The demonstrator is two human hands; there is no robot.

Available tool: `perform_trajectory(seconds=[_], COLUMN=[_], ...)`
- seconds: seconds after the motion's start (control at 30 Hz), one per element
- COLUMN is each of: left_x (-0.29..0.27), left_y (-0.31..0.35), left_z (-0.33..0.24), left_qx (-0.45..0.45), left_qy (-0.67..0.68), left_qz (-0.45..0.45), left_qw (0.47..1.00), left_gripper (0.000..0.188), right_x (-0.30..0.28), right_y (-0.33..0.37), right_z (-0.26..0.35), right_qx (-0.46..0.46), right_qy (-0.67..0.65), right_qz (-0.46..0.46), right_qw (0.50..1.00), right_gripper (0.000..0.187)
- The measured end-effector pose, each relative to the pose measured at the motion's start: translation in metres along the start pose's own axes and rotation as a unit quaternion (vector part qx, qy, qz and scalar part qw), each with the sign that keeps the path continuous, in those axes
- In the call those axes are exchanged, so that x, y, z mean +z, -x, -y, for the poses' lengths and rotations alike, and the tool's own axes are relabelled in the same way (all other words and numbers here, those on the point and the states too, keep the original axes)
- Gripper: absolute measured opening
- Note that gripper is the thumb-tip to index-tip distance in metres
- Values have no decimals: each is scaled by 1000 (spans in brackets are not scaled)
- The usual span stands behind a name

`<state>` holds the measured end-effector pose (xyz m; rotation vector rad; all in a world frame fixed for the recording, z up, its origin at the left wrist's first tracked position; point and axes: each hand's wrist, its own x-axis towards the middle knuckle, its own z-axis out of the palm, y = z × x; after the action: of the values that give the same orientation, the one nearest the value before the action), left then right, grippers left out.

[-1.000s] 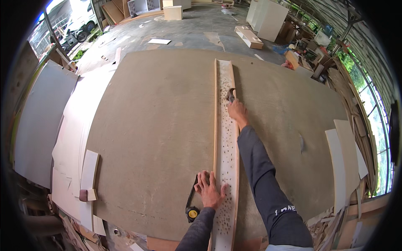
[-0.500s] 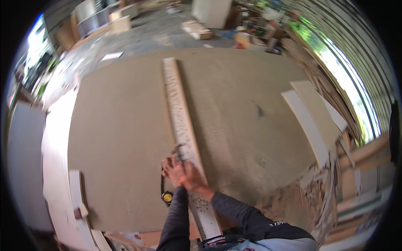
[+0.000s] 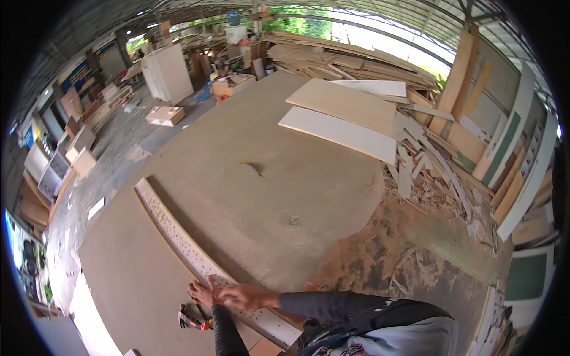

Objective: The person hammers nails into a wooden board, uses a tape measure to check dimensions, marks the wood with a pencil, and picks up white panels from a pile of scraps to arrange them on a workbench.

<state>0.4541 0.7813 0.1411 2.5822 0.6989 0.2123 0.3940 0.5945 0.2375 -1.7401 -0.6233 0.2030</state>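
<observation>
A long white speckled strip (image 3: 178, 237) lies along a large brown board (image 3: 261, 196). Both my hands are at its near end. My left hand (image 3: 202, 292) presses flat on the strip's left edge with fingers spread. Right beside it, my right hand (image 3: 244, 295) rests on top of the strip; whether it holds anything is not clear. A small black, red and yellow hand tool (image 3: 191, 322) lies on the board just left of my left forearm.
Pale panels (image 3: 344, 118) lie at the board's far right, with offcuts and sawdust (image 3: 427, 196) beyond the edge. Boards lean along the right side (image 3: 504, 154). A white cabinet (image 3: 167, 74) and boxes (image 3: 165, 114) stand on the floor at the back left.
My right hand has drawn back from far up the strip to its near end, beside my left hand. The view has swung to the right.
</observation>
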Motion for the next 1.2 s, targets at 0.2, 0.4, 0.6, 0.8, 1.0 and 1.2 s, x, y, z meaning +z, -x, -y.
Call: perform_trajectory(seconds=[0.2, 0.4, 0.6, 0.8, 1.0, 1.2], left_x=[-11, 2, 43, 166, 187, 226], left_y=[-2, 26, 115, 242, 324, 358], left_z=[10, -31, -126, -284, -444, -578], left_qx=[23, 20, -6, 130, 278, 343], left_qy=[-31, -151, -79, 179, 188, 260], left_qz=[-29, -96, -205, -40, 33, 49], left_qw=[999, 984, 976, 974, 941, 901], left_gripper=[69, 59, 54, 51, 45, 35], right_x=[-146, -193, -138, -140, -256, -336], right_y=[257, 607, 747, 768, 700, 728], right_z=[-92, -136, -172, -208, -184, -207], right_qx=[174, 383, 666, 631, 602, 572], right_qy=[-28, 56, 263, 233, 11, 55], right_qz=[-371, -753, -571, -320, -446, -438], right_qw=[911, 532, 402, 667, 662, 691], right_gripper=[22, 22, 29, 26, 29, 31])
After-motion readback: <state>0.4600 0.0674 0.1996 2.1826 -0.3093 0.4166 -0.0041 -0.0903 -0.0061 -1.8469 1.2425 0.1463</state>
